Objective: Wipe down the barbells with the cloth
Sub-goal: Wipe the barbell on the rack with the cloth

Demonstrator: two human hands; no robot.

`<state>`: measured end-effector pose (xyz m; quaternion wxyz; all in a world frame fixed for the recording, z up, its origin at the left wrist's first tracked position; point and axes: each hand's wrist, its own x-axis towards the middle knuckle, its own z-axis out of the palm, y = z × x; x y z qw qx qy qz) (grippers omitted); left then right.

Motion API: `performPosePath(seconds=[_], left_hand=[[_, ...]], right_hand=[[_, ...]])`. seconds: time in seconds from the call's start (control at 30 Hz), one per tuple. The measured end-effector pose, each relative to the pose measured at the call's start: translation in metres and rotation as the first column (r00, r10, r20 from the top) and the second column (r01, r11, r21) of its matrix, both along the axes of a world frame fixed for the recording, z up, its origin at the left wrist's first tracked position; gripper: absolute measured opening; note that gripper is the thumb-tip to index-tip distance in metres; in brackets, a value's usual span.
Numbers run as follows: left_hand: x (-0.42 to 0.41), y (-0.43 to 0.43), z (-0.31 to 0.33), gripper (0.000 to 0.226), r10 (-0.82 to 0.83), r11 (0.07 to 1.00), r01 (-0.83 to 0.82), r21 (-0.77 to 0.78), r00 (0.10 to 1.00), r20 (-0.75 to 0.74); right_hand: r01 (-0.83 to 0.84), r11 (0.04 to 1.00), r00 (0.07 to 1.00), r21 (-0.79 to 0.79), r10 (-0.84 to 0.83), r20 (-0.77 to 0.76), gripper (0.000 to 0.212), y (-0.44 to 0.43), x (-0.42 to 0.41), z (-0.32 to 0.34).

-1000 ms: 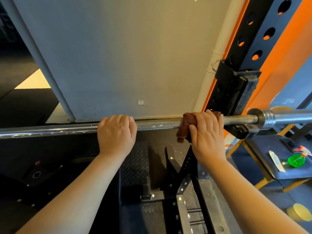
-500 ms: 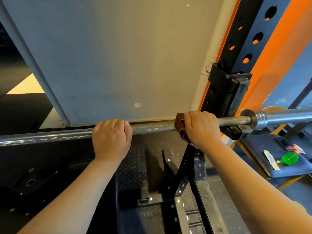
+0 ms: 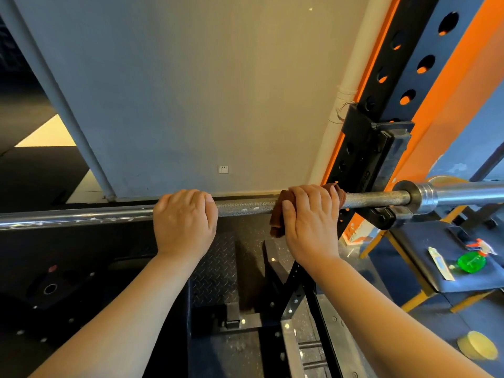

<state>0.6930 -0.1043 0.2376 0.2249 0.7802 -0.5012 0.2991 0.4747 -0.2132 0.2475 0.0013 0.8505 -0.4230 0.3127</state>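
Barbell [image 3: 245, 207] resting across the rack, its right end seated in a black hook [image 3: 383, 217] on the orange-and-black upright [image 3: 403, 85], gets a wipe as a person's right hand [image 3: 309, 219] clamps a brown cloth [image 3: 276, 218] around the knurled shaft while the left hand [image 3: 185, 219] grips the bare bar beside it, apparently to stop it rolling. The hook and collar [image 3: 414, 197] just to the right look set to block the cloth's run; a green spray bottle [image 3: 470, 261] lies on a bench [image 3: 420, 252] beyond.
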Motion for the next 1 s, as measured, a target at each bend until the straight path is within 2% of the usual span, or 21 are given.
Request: performPosePath(seconds=[0.2, 0.33, 0.4, 0.47, 0.6, 0.73, 0.87, 1.0], left_hand=[[0.002, 0.003, 0.001, 0.047, -0.036, 0.999, 0.036, -0.027, 0.999, 0.011], [-0.003, 0.002, 0.002, 0.052, 0.006, 1.0, -0.006, -0.006, 1.0, -0.016], [-0.005, 0.002, 0.003, 0.051, 0.006, 1.0, -0.006, -0.021, 0.999, -0.032], [-0.006, 0.003, 0.002, 0.05, -0.003, 0.999, 0.001, -0.037, 0.999, -0.05], [-0.004, 0.002, 0.001, 0.05, 0.008, 0.999, -0.008, -0.044, 1.0, -0.01], [-0.002, 0.002, 0.0, 0.049, 0.018, 0.999, -0.017, -0.041, 1.0, 0.021], [-0.001, 0.001, 0.001, 0.046, 0.009, 0.998, -0.008, -0.06, 1.0, 0.02], [-0.002, 0.0, 0.002, 0.047, 0.007, 0.998, -0.006, -0.064, 1.0, 0.025]], right_hand=[[-0.188, 0.981, 0.979, -0.041, 0.184, -0.092, 0.046, -0.015, -0.031, -0.01], [-0.029, 0.997, 0.986, -0.069, 0.018, -0.163, 0.038, -0.02, -0.006, 0.02], [-0.026, 0.998, 0.96, -0.049, 0.012, -0.281, 0.04, -0.026, 0.004, 0.036], [-0.026, 0.999, 0.944, -0.046, 0.01, -0.329, 0.045, -0.027, 0.004, 0.037], [-0.08, 0.996, 0.995, -0.045, 0.077, -0.069, 0.041, -0.004, -0.014, -0.003], [-0.159, 0.984, 0.981, -0.085, 0.148, -0.124, 0.047, -0.018, -0.026, -0.007], [0.029, 0.998, 0.987, -0.058, -0.038, -0.155, 0.053, -0.05, -0.028, 0.028], [0.118, 0.991, 0.992, -0.059, -0.12, -0.032, 0.047, -0.045, -0.032, 0.021]])
